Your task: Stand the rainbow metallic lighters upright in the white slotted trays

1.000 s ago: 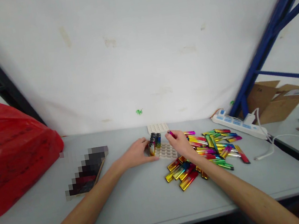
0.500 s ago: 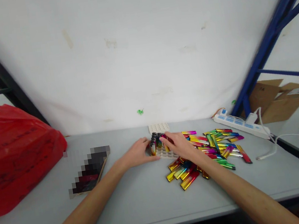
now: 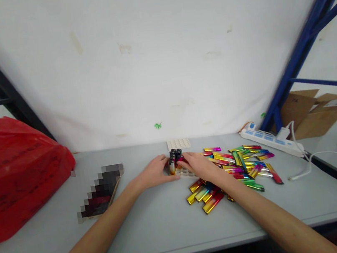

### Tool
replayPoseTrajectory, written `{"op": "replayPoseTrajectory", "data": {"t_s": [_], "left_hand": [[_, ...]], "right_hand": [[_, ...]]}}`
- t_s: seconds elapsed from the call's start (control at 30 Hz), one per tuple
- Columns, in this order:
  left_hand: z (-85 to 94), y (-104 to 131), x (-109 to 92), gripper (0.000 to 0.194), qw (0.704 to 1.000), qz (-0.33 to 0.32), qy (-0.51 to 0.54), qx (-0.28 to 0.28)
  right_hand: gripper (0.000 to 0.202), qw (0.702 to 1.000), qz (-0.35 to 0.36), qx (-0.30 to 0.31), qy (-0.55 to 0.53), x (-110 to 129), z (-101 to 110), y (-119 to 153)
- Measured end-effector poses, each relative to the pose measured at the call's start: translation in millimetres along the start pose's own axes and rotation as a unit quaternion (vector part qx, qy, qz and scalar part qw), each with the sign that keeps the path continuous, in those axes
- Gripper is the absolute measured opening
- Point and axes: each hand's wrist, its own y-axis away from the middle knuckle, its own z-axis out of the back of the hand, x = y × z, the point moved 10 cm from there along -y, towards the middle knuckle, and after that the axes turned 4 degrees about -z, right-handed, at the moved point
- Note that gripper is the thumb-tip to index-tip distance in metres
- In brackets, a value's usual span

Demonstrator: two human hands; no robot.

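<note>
A left hand [image 3: 154, 173], thumb and fingers spread wide, braces the left side of a pale holder [image 3: 187, 172] where shiny lighters [image 3: 172, 165] stand upright. A right hand [image 3: 198, 165] pinches a red lighter [image 3: 181, 162] over it. Loose lighters [image 3: 213, 202] crowd the right; bare grey table [image 3: 158, 225] runs from the holder to the near edge, and a pale tray [image 3: 178, 143] sits beyond, by the wall [image 3: 158, 60].

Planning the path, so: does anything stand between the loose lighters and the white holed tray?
Only the right hand, over the right side of the white tray, its forearm crossing the loose lighters. No other obstacle shows; upright lighters stand at the tray's left.
</note>
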Motion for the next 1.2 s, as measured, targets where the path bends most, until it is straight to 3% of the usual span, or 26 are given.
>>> {"op": "replayPoseTrajectory", "data": {"t_s": [0.13,0.27,0.4,0.5,0.57,0.73,1.0,1.2], "left_hand": [[0.5,0.0,0.8,0.067,1.0,-0.003,0.006,-0.007],[0.5,0.4,0.6,0.067,1.0,0.002,0.003,-0.001],[2.0,0.2,0.1,0.066,1.0,0.007,0.006,-0.002],[2.4,-0.3,-1.2,0.069,1.0,0.006,0.006,0.001],[3.3,-0.3,-2.0,0.068,1.0,0.007,0.011,0.0],[3.6,0.1,-2.0,0.067,1.0,0.009,0.008,-0.002],[1.6,0.0,-1.6,0.07,1.0,0.007,-0.008,0.009],[3.8,-0.1,-1.9,0.063,1.0,0.006,0.004,-0.003]], "right_hand": [[0.035,1.0,-0.005,-0.003,0.03,-0.4,4.2,-0.2],[0.032,0.996,0.04,0.012,-0.082,-7.7,18.7,8.0],[0.024,0.973,0.089,0.113,-0.18,-12.6,26.7,25.9],[0.024,0.945,0.118,0.2,-0.231,-9.1,22.5,39.3],[0.028,0.934,0.135,0.226,-0.241,-5.9,16.7,43.5],[0.025,0.944,0.162,0.209,-0.199,0.3,3.4,41.5],[0.025,0.954,0.133,0.196,-0.183,0.5,4.6,38.9],[0.008,0.96,0.131,0.182,-0.169,6.6,6.3,36.2]]}}
